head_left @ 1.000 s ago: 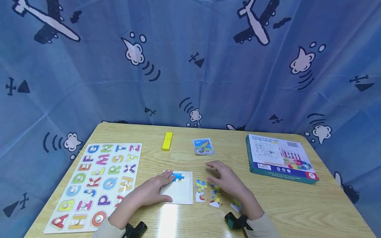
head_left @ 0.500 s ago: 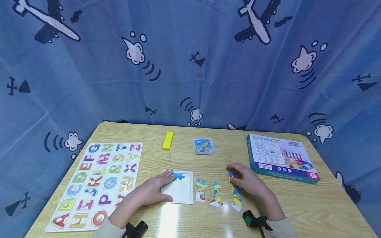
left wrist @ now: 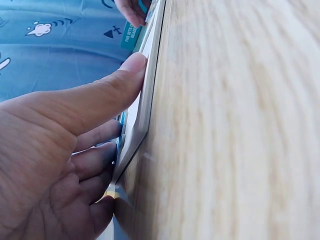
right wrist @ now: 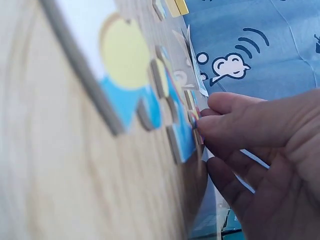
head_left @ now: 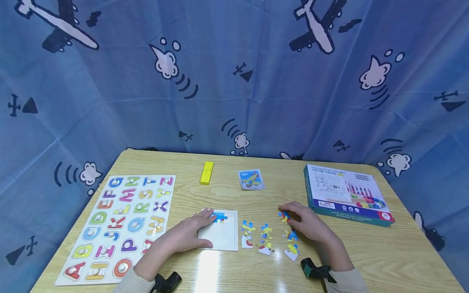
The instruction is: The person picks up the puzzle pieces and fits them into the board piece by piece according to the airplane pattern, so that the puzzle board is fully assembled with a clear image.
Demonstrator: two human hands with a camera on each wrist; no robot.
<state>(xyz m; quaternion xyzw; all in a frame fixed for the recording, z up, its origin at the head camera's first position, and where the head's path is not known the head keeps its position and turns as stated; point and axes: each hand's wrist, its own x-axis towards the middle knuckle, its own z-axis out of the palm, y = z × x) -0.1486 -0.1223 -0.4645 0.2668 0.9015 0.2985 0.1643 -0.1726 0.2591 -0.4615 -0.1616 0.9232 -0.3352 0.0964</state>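
My left hand (head_left: pixel 188 232) rests over the left side of a white puzzle tray (head_left: pixel 223 240), thumb along the near rim and fingers spread toward the far left corner. In the left wrist view the thumb lies on the edge of the tray (left wrist: pixel 145 107). A blue joined section of puzzle (head_left: pixel 220 217) sits in the tray's top, partly under the fingers. To the right, my right hand (head_left: pixel 307 221) pinches a red, blue and yellow puzzle piece (head_left: pixel 283 217) at the table. The right wrist view shows the thumb (right wrist: pixel 215 127) at that piece, beyond a blue piece (right wrist: pixel 182 142).
More jigsaw pieces lie in columns (head_left: pixel 266 231) between the hands. Behind them are a plane picture card (head_left: pixel 251 180) and a yellow block (head_left: pixel 207 173). A letter board (head_left: pixel 124 228) covers the left side; a boxed set (head_left: pixel 346 195) lies at the right, before a blue curtain (head_left: pixel 205 101).
My right hand has moved right, from above the middle column of pieces to the rightmost one, and its thumb has come down by the top piece there. The left hand has stayed on the tray.
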